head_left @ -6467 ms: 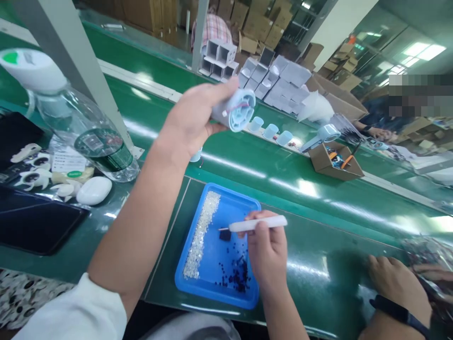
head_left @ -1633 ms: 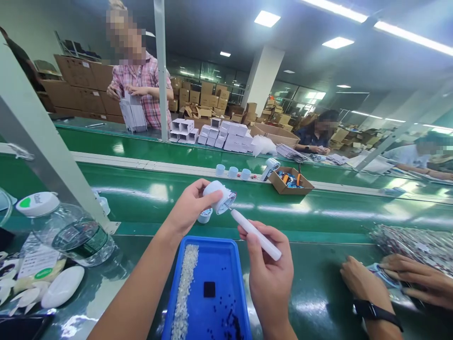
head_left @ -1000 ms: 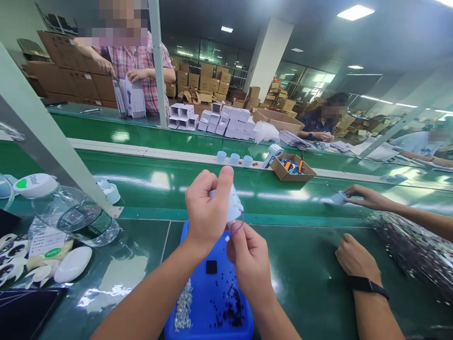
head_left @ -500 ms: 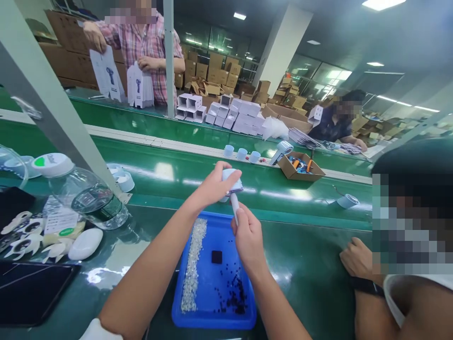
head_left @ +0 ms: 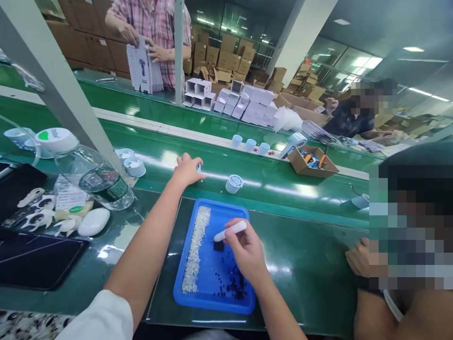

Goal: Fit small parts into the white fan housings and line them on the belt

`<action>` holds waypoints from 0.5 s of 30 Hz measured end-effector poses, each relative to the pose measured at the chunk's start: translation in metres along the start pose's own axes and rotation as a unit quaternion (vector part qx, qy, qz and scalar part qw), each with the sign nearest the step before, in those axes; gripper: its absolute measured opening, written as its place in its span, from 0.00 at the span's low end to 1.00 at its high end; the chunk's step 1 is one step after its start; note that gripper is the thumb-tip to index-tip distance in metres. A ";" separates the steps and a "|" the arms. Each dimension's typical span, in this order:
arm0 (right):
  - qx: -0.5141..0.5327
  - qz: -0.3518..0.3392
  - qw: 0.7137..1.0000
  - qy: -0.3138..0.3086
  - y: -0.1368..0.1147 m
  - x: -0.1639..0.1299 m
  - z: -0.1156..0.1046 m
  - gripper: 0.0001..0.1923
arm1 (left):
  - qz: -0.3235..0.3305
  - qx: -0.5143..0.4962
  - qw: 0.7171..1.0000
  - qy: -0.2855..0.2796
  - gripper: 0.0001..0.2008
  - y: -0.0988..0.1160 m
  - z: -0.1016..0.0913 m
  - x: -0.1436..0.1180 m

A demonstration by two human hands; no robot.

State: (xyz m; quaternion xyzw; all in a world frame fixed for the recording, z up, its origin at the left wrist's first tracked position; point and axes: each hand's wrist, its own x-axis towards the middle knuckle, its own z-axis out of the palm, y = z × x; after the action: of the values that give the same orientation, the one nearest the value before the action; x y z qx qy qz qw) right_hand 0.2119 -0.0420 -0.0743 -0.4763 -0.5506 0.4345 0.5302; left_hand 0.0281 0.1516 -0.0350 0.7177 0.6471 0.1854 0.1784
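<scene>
Hands: right (head_left: 247, 250) grips pen (head_left: 230, 231) inside tray rim (head_left: 187, 255).

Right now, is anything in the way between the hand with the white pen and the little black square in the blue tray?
Nothing visible. The right hand holds the white pen with its tip right at the black square in the blue tray.

No legible text: bottle cap (head_left: 55, 139) print and folded carton (head_left: 143, 71) print too blurred.
</scene>
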 end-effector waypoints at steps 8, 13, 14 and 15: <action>-0.054 -0.044 0.997 -0.041 0.020 0.002 0.007 0.07 | -0.059 -0.007 0.994 0.092 0.21 -0.017 -0.021 0.010; -0.046 -0.042 0.998 -0.026 0.021 0.001 0.005 0.08 | -0.156 -0.026 0.960 0.230 0.17 -0.051 -0.045 0.003; -0.045 -0.040 0.998 -0.023 0.021 0.001 0.005 0.08 | -0.180 -0.034 0.953 0.241 0.16 -0.056 -0.046 0.001; -0.045 -0.038 0.998 -0.021 0.021 0.001 0.005 0.08 | -0.206 -0.038 0.948 0.242 0.17 -0.061 -0.047 -0.001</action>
State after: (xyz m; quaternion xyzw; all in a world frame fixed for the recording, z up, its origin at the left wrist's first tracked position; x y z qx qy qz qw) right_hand 0.2080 -0.0375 -0.0956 -0.4690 -0.5988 0.3986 0.5125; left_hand -0.0476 0.1576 -0.0243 0.4953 0.7968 0.3372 0.0780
